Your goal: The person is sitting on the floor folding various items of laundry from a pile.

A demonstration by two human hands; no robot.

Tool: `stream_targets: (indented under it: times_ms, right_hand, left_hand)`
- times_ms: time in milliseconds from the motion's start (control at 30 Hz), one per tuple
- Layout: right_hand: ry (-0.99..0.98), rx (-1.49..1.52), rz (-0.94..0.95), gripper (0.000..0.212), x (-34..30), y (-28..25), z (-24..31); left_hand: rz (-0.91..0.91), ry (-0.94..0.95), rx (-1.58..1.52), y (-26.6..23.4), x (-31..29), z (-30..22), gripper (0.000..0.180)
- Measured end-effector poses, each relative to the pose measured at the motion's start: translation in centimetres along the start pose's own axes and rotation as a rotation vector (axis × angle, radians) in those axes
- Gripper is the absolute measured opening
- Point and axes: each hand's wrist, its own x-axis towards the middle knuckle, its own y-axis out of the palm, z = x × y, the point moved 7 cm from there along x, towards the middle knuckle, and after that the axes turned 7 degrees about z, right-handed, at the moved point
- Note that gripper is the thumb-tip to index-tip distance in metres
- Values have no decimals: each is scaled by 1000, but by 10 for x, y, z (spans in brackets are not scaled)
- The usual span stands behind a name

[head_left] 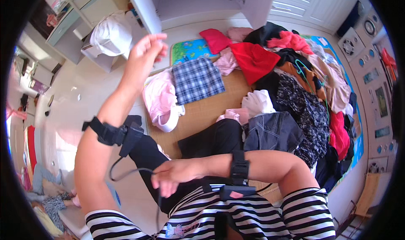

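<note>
My left hand (147, 52) is raised at the upper left, fingers loosely bent and apart, with nothing seen in it. A strapped black device (126, 134) sits on my left forearm, and a thin black cable (126, 172) loops down from it. Bent across my lap, my right hand (175, 174) has its fingers closed downward on this cable, which runs under them; the grip itself is partly hidden. Beyond the hands, a blue plaid folded cloth (198, 80) and pink clothing (160, 98) lie on a tan mat (194, 119).
A large heap of clothes (301, 100) spreads at the right, with a red garment (255, 60) and dark denim (272, 130). An open white cabinet (198, 14) stands at the back. A stool draped in white cloth (112, 35) is at the upper left. Another person's legs (44, 181) show at the left.
</note>
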Motion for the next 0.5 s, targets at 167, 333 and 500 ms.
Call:
stream_targets:
  times_ms: [167, 333, 500]
  right_hand:
    - [79, 91, -191, 31, -53, -18, -32]
    - [95, 282, 86, 37, -60, -1, -92]
    - [186, -178, -483, 42, -183, -53, -150]
  left_hand:
    - [156, -122, -95, 46, -40, 31, 23]
    - [322, -230, -274, 100, -95, 68, 24]
    - [564, -480, -228, 98, -155, 63, 27]
